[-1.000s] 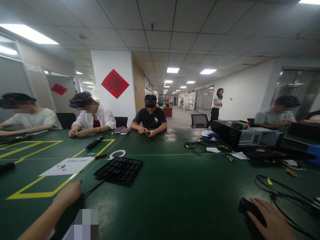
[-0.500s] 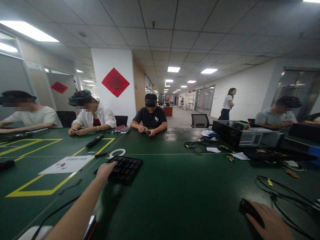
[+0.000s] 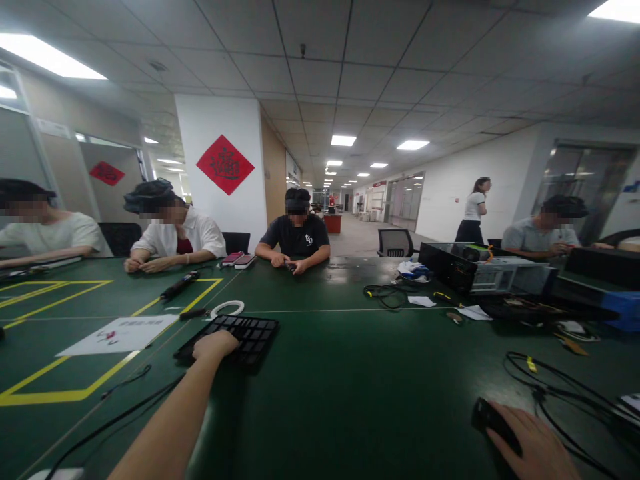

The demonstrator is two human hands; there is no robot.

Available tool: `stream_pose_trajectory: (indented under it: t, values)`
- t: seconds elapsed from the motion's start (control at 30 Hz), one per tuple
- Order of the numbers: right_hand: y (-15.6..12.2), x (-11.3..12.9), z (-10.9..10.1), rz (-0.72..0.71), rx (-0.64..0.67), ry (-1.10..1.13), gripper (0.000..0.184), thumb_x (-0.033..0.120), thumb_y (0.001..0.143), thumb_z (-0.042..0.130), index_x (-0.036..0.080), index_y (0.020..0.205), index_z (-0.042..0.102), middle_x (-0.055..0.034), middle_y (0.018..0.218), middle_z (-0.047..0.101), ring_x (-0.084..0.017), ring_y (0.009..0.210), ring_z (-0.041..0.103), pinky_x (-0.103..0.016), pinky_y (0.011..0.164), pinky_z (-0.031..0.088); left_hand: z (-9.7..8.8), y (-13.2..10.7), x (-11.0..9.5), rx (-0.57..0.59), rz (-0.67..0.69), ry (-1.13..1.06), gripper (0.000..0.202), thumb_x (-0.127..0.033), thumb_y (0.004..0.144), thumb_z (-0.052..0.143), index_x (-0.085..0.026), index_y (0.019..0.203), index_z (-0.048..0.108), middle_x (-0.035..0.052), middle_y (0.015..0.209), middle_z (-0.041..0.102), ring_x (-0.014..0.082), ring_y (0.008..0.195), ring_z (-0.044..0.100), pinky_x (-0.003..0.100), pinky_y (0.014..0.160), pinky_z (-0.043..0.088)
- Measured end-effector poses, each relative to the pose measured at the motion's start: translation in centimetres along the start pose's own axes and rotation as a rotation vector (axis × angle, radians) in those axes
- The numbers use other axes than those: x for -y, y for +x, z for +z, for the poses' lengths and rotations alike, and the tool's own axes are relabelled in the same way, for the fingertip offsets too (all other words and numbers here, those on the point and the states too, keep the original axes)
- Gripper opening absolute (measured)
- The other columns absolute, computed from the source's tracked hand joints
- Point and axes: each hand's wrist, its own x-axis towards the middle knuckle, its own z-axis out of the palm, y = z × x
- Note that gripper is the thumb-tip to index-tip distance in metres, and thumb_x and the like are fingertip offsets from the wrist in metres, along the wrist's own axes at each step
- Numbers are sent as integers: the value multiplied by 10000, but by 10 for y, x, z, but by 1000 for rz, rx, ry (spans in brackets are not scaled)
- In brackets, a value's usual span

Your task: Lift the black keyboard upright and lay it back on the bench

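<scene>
A black tray (image 3: 263, 328) divided into small compartments lies on the green table (image 3: 360, 387), left of centre. My left hand (image 3: 216, 344) reaches over the tray's middle, curled closed with its fingertips down among the compartments. Whatever those fingers pinch, if anything, is hidden. At the lower right, my right hand (image 3: 533, 440) is wrapped round a black computer mouse (image 3: 501, 425) on the table top. Just behind the tray is a white ring like a tape roll (image 3: 227, 307).
Left lie a printed sheet (image 3: 117, 335) and yellow tape lines (image 3: 47, 398). A cable (image 3: 115, 419) runs beside my left forearm. Black cables (image 3: 555, 390) coil near my right hand. An opened computer case (image 3: 500, 270) stands back right. A person (image 3: 300, 233) sits opposite, others around the table.
The black tray has shifted slightly left and shows more of its left side. My left hand has moved from its edge to over its middle. My right hand stays on the mouse. The view has turned slightly.
</scene>
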Motion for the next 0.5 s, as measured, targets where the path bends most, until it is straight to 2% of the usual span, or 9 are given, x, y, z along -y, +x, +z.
stream_pose_trajectory:
  t: [0.07, 0.13, 0.27, 0.33, 0.4, 0.43, 0.5]
  values:
    - [0, 0, 1, -1, -13, 0, 493, 485, 750, 478, 162, 1086, 638, -110, 1074, 695, -291, 1016, 618, -498, 926, 464, 2, -4, -2, 23, -83, 42, 425, -364, 589, 637, -113, 928, 699, 273, 1070, 643, 446, 997, 598, 476, 676, 500]
    - [1, -4, 5, -4, -22, 25, 482, 479, 760, 468, 163, 1080, 641, -112, 1070, 695, -292, 1018, 617, -503, 928, 463, 3, -10, -4, 38, -99, 60, 461, -380, 618, 614, -85, 965, 686, 281, 1101, 626, 431, 1029, 587, 440, 700, 499]
    - [3, -18, 11, 18, -15, 152, 478, 489, 722, 523, 173, 1054, 659, -112, 1047, 703, -291, 1004, 626, -490, 934, 475, 3, -24, -10, 67, 24, 42, 420, -404, 663, 585, -88, 919, 689, 245, 1058, 655, 390, 1022, 597, 412, 770, 479]
    - [6, -13, 10, 59, -17, 241, 474, 496, 688, 554, 176, 1015, 677, -119, 1019, 712, -298, 981, 635, -490, 920, 485, 3, -33, -18, 84, 106, 8, 384, -403, 693, 569, -79, 858, 690, 241, 1003, 670, 376, 975, 616, 400, 768, 474]
    - [11, 10, 4, 103, -14, 353, 475, 500, 669, 565, 174, 994, 685, -130, 1018, 712, -305, 985, 634, -490, 921, 482, 6, -49, -32, 96, 188, -53, 381, -411, 737, 537, -77, 850, 682, 226, 975, 674, 346, 923, 633, 376, 744, 476]
    - [15, 30, -1, 115, -2, 417, 478, 497, 666, 568, 172, 998, 681, -135, 1038, 706, -305, 1004, 626, -486, 934, 472, 9, -60, -40, 97, 234, -96, 387, -417, 763, 515, -84, 879, 674, 208, 987, 672, 320, 915, 635, 356, 739, 477]
    - [22, 82, -11, 119, 108, 557, 505, 470, 669, 571, 167, 1066, 651, -136, 1101, 680, -297, 1063, 599, -468, 951, 459, 20, -89, -59, 91, 335, -193, 385, -423, 804, 483, -123, 983, 644, 149, 1056, 650, 250, 942, 624, 294, 758, 473]
